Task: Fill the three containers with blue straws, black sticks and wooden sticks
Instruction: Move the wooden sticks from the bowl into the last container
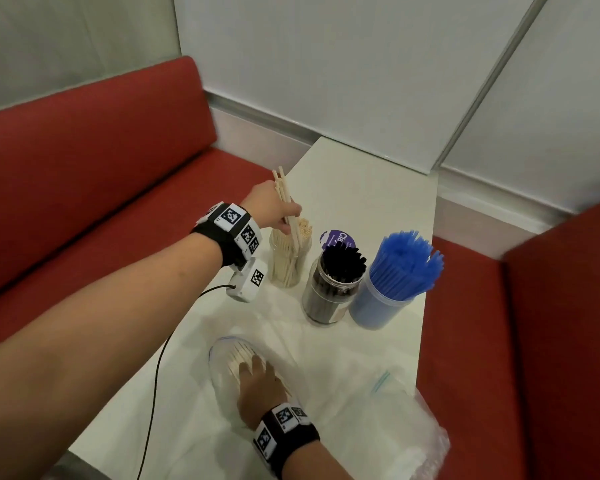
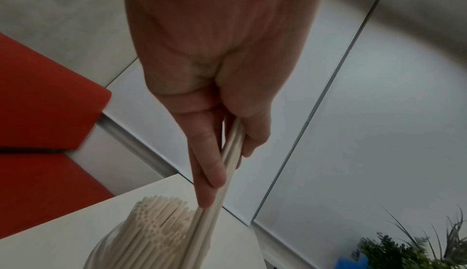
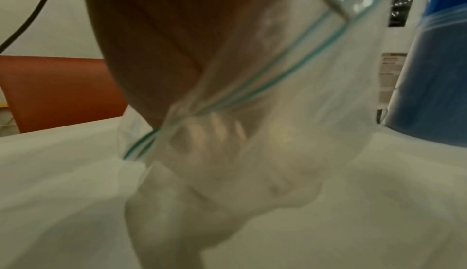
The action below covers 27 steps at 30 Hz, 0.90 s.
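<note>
The left hand [image 1: 269, 206] pinches a few wooden sticks [image 2: 227, 165] between thumb and forefinger, the fingers [image 2: 209, 165] pressed together along the shafts. The lower ends of the sticks already dip into the clear jar [image 1: 288, 261] directly below the fingertips, on the side of the mouth away from the packed bundle standing inside, while the upper ends rise past the knuckles.

To do this step well, judging from the tilt, the person would bring the sticks nearer upright so they slide down beside the bundle and do not catch on its tops, then loosen the pinch only once the tips are well inside; the jar looks nearly full, so little room is left.

The right hand [image 1: 258, 389] lies nearer the body, reaching into a clear zip bag [image 1: 222, 362] on the white table [image 1: 371, 188]. Its fingers seem to rest on the wooden sticks lying inside, but whether they grip any cannot be told, as the wrist view is blurred by plastic.

To the right of the left fingertips, the middle jar [image 1: 329, 289] holds a dense bunch of black sticks, and beside it the translucent tub [image 1: 378, 306] holds blue straws [image 1: 404, 261] fanning above its rim. Both look full. More crumpled plastic [image 1: 420, 441] lies beyond the right wrist
</note>
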Each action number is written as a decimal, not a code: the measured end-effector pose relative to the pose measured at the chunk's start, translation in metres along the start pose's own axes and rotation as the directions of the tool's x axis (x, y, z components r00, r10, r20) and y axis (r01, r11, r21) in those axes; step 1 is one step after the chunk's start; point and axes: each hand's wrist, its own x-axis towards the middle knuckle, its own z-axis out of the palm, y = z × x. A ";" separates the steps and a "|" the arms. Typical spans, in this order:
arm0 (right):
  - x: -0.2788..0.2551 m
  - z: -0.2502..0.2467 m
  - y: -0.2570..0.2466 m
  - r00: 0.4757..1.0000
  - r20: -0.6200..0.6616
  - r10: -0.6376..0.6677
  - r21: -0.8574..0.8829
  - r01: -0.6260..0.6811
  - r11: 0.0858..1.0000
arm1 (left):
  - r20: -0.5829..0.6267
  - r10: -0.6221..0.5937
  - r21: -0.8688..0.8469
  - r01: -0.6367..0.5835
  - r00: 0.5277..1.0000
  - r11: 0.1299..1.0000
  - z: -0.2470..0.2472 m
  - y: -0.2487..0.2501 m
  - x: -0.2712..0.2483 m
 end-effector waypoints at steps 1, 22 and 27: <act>0.000 0.001 0.004 1.000 -0.024 -0.005 0.010 0.006 1.000 | 0.000 -0.003 0.014 0.003 1.000 1.000 -0.001 0.002 0.005; 0.011 0.011 0.027 0.994 -0.083 -0.070 0.239 0.088 0.967 | 0.115 0.059 0.367 -0.098 0.992 0.925 0.020 -0.020 0.024; 0.002 0.010 0.021 0.985 -0.170 0.017 0.289 0.034 0.957 | 0.100 0.039 0.519 -0.086 0.994 0.851 0.027 -0.031 0.026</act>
